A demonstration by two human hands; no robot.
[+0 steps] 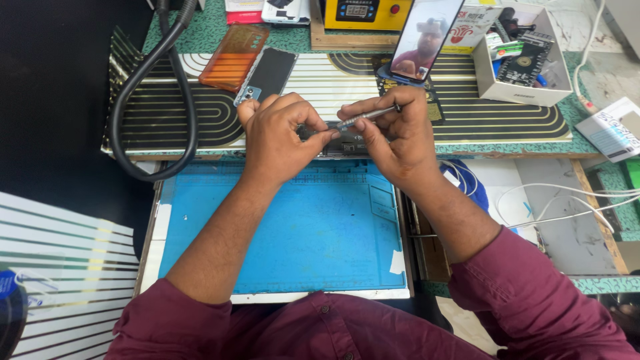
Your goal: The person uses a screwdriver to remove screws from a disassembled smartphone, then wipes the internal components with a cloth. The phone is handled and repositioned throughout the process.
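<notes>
Nearest the camera, maroon sleeves [533,300] are pushed up both forearms, which reach forward over a blue work mat [287,233] lying on the table [600,283]. To the left of the mat sits a striped white sheet [67,267], and to its right loose white cables [567,207] trail across a pale panel.

Just past the far edge of the mat, the two hands meet over an opened phone [343,141], a dark, flat body that is largely hidden beneath them. The left hand [277,133] has its fingers curled together and pinched down on the phone's left part, steadying it. The right hand [397,137] has its fingers clamped on a slim metal screwdriver [363,118], held nearly level, with its tip pointing left toward the left thumb and down at the phone.

Behind the hands lies a striped pad [320,80] carrying a black phone back [267,73] and an orange translucent case [233,57]. A black flexible hose [153,100] loops around the pad's left end. Farther back, a second phone [423,37] stands propped with its screen lit, a yellow device [363,13] sits behind it, and a white box of small parts [523,60] rests at the right.
</notes>
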